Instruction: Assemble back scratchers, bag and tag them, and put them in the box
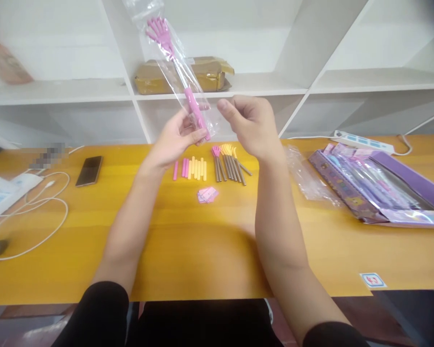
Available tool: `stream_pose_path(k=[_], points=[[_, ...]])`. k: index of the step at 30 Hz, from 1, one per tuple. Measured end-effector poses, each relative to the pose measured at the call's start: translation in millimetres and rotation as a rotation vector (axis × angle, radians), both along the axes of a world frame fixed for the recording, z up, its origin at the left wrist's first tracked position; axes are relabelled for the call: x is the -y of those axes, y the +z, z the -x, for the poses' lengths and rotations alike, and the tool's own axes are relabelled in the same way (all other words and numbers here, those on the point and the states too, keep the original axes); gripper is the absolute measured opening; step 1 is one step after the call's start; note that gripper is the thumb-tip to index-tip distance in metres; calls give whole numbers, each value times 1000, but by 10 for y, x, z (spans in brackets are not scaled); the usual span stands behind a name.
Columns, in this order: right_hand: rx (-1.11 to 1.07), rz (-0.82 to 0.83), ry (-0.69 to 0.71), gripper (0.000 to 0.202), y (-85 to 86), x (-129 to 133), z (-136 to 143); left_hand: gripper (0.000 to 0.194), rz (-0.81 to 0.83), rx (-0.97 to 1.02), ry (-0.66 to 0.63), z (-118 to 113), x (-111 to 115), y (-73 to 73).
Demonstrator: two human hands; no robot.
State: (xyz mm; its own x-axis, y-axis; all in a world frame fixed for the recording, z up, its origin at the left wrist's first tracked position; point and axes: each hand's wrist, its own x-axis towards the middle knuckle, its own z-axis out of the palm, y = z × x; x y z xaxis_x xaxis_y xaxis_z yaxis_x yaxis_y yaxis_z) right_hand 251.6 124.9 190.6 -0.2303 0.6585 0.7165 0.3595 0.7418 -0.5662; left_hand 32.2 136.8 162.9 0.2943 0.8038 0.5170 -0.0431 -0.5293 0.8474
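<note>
My left hand (177, 135) holds up a pink back scratcher (193, 103) shaped like a small hand, with a metal rod. It is sealed or slipped into a clear plastic bag (181, 62), and my thumb and fingers close round the handle's lower end. To its right my right hand (253, 123) is curled into a loose fist, thumb out, apart from the bag; nothing shows in it. Below, on the table, lie pink and yellow handle tubes (195, 168), metal rods with pink and yellow hand-shaped heads (231, 164), and a small pile of pink cards (207, 194).
On the right, clear bags (307, 176) lie beside an open purple box (374, 219) of packaged items. A phone (89, 171) and looped white cable (63, 217) are at left. Behind stand white shelves (275, 82) with a brown taped parcel (202, 77); a power strip (363, 142) is at back right.
</note>
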Motion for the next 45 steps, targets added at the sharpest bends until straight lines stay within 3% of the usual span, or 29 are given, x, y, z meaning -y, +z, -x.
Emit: stream_pose_path(k=[6,16,28,33,37,45], points=[[38,44,27,65,13,22,-19,67,28,-20,-75,21,-2,13],[174,237,250,64,43,64,-9,57,52,-8,-125,45,64,71],[115,221,193,66,48,16,-185,58,-14,-15,-79,294,84,145],[122,300,303,68,20,23,-105,61,-2,-36,-92,240,117,151],[164,326,377,57,36,71,8,63,9,-43,-111,184,120,141],[178,287,301,50,57,62,-118,57,11,-96,-109,257,163,199]])
